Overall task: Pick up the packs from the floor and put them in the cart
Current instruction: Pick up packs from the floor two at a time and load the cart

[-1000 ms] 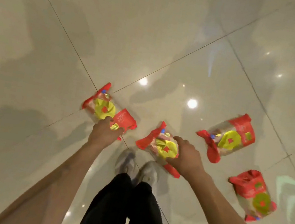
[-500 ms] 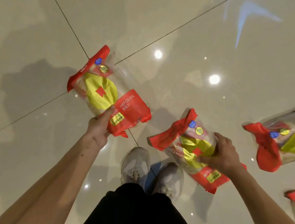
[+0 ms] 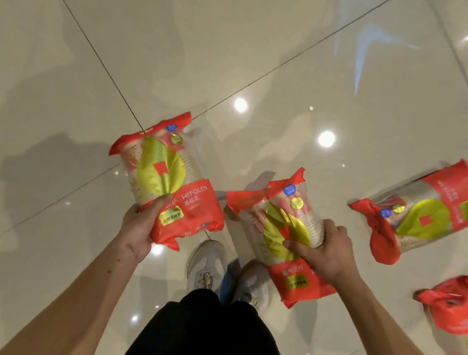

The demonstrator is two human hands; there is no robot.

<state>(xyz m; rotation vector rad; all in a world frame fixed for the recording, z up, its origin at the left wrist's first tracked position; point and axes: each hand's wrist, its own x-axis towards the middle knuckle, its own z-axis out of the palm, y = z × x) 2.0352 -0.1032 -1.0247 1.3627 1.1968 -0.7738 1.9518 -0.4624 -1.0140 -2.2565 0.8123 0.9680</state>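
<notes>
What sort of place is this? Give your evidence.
Probably a shop or mall: a glossy tiled floor mirrors ceiling lights, and identical red retail packs lie about, one in each hand.

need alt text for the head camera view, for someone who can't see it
Seen from above, a person's left hand and right hand each grip a red and yellow plastic pack above a glossy beige tiled floor. Two more matching packs lie on the floor at right, and white sneakers show below.
</notes>
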